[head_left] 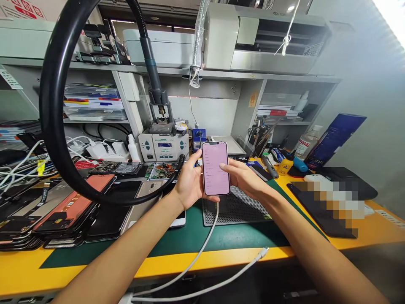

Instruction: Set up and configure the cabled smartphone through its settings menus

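Observation:
A smartphone (216, 173) with a lit pinkish screen showing a list is held upright above the bench. My left hand (191, 179) is wrapped round its left side and lower edge. The thumb of my right hand (242, 173) lies on the screen's right side, with its other fingers behind the phone, partly hidden. From the phone's bottom edge a white charging cable (210, 236) hangs down toward the bench front. A perforated metal mat (247, 207) lies beneath the phone on the green work mat (177, 245).
A hot-air station (164, 145) stands behind, its thick black hose (52, 84) looping at the left. Stacked phone screens (76, 202) fill the left side. A second white cable (234, 276) crosses the front edge. Bottles (308, 141) and a black pad (322, 211) are on the right.

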`<state>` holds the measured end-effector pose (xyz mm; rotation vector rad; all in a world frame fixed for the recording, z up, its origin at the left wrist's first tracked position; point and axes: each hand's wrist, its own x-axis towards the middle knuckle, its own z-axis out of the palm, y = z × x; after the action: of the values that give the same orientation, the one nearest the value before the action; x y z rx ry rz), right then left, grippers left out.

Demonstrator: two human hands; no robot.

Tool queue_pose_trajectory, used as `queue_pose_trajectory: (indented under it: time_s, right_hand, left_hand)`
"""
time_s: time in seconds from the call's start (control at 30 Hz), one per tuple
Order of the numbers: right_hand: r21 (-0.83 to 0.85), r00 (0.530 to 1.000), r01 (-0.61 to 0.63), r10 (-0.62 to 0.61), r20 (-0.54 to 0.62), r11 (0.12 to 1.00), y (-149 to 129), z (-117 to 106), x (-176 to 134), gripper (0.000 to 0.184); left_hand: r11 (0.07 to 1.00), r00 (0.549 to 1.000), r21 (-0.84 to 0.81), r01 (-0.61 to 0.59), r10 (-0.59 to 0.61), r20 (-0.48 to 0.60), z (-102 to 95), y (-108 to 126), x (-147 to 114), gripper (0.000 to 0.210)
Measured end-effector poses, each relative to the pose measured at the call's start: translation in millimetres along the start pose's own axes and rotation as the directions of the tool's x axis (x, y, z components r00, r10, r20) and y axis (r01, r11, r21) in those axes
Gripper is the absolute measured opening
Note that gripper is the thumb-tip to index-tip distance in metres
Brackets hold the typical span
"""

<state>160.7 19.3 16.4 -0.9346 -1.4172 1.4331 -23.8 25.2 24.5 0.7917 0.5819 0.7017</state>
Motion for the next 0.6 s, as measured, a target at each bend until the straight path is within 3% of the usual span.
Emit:
queue_pose_trajectory:
  time_s: [0.37, 0.5, 0.6]
  right_hand:
    - [0.046, 0.999, -0.025, 0.027, -0.038, 0.999, 2.1, 3.2, 1.5, 0.041]
    - [0.111, 0.998, -0.041, 0.045, -0.035, 0.993, 0.7, 2.3, 1.4, 0.053]
    - [0.048, 1.000, -0.031, 0.031, 0.004, 0.998, -1.6, 1.1, -1.5, 0.039]
  left_hand:
    - [1.000, 1.000, 0.022, -0.019, 0.018, 0.024, 1.0, -1.1, -0.2, 0.069]
    - [0.999, 0.998, 0.013, -0.030, 0.030, 0.047, 0.8, -1.3, -0.6, 0.070]
    - [0.999, 0.999, 0.020, -0.025, 0.024, 0.032, 0.7, -1.4, -0.6, 0.071]
